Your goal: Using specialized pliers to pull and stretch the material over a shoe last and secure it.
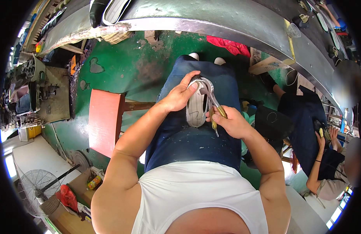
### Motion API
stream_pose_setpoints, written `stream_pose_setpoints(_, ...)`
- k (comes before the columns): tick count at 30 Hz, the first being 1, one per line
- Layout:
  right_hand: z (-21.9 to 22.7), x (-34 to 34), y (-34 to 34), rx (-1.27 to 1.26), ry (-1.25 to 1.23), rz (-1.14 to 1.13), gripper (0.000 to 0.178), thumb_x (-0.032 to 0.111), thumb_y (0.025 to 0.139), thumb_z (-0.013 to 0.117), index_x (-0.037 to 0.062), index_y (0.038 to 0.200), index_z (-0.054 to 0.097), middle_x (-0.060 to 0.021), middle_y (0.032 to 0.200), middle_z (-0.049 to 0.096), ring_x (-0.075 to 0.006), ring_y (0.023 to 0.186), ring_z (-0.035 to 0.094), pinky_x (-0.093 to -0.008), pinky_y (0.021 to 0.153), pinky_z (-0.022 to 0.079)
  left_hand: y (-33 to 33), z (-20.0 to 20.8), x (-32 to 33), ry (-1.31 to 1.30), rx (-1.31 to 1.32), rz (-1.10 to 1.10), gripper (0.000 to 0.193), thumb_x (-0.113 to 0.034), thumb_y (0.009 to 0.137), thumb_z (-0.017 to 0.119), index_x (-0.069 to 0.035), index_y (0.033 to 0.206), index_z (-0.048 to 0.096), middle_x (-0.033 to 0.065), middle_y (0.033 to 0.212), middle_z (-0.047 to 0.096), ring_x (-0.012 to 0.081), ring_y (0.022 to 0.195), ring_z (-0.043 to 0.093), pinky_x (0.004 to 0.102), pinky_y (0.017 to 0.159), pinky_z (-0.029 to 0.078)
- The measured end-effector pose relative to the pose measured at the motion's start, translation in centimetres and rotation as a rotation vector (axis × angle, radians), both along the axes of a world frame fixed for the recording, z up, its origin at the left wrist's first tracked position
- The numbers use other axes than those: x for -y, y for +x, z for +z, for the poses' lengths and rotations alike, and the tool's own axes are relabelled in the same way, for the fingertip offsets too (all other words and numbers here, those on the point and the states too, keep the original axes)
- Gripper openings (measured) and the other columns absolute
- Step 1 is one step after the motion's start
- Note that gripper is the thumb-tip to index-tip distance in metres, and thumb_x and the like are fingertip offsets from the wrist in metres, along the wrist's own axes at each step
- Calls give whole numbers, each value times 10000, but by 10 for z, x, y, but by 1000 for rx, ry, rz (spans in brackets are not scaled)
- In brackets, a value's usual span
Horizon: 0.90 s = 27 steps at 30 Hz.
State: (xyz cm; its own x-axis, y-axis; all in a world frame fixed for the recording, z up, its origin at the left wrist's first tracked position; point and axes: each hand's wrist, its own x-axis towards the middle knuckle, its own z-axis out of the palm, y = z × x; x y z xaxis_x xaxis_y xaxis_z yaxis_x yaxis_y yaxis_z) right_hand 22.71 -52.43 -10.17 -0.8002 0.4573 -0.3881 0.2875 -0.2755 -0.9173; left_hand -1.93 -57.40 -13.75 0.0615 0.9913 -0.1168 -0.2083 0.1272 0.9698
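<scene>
A shoe (196, 111) lies on my lap with its pale underside up and a dark mark on it. My left hand (177, 95) is closed round the shoe's far end, its thumb pressing on the edge. My right hand (232, 122) grips a pair of pincers (218, 106) by the brassy-yellow handles, which stand somewhat apart. The curved metal jaws reach over the far end of the shoe, close to my left fingers. Whether they bite on the shoe's edge, I cannot tell.
A red-brown stool (106, 121) stands at my left. Ahead runs a long metal-topped bench (204, 24) with shoes on it. Beneath it lies a red cloth (229, 45). A machine (40, 91) and a fan (40, 191) are farther left. At the right sits another person (332, 175).
</scene>
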Motion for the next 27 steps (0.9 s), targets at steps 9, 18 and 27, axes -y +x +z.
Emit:
stream_pose_setpoints(9,-36,0,-20,264,483,42,192,163,973,560,-20,1029,575,-139,790,672,-310,723,670,-398,711,517,-13,-37,-2,-30,-113,109,396,-143,1035,534,-83,1424,491,62,1243,600,134,1136,540,297,1013,434)
stream_pose_setpoints(18,-13,25,-8,386,784,76,268,110,952,548,-64,1153,518,-295,1089,616,-485,897,635,-526,844,499,-8,-18,5,-106,57,27,387,-127,1010,585,-86,1391,536,9,1173,619,111,1103,556,279,998,445)
stream_pose_setpoints(27,19,3,22,336,4,70,230,196,1001,536,-15,1084,569,-96,856,674,-138,719,642,-299,671,511,4,-33,-15,-201,-94,163,380,-46,973,601,-78,1349,566,18,1144,645,103,1035,595,276,920,500)
